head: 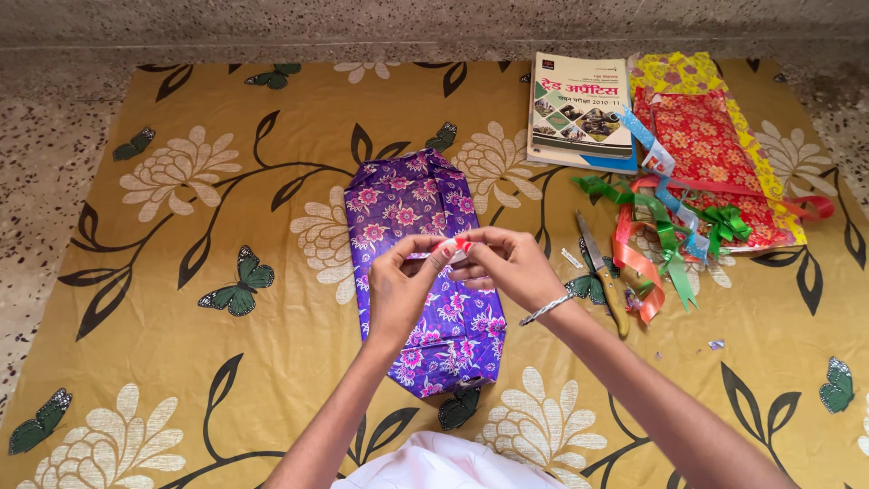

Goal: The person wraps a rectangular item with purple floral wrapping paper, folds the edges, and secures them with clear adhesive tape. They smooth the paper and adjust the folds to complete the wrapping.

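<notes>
Purple floral wrapping paper covers a long parcel (pixel 425 272) that lies on a mustard-yellow cloth (pixel 181 299) printed with pale flowers and dark butterflies, its length running from near to far in the middle of the scene. Both hands meet just above the parcel's middle. The left hand (pixel 400 285) and the right hand (pixel 507 264) each pinch, with thumb and fingertips, a small strip of red and white ribbon or tape (pixel 453 246) held between them; whether the strip touches the paper below cannot be told. A thin silver bangle (pixel 543 310) circles the right wrist. To the right of the hands, a knife with a wooden handle (pixel 605 276) rests on the cloth, its blade pointing far. Just beyond it lies a tangle of green, orange and blue ribbons (pixel 665 231). Farther right, red floral wrapping paper (pixel 711 158) lies on top of a yellow sheet (pixel 679 72). A paperback book (pixel 579 109) lies at the far edge, left of those sheets. Speckled stone floor (pixel 45 136) surrounds the cloth.
</notes>
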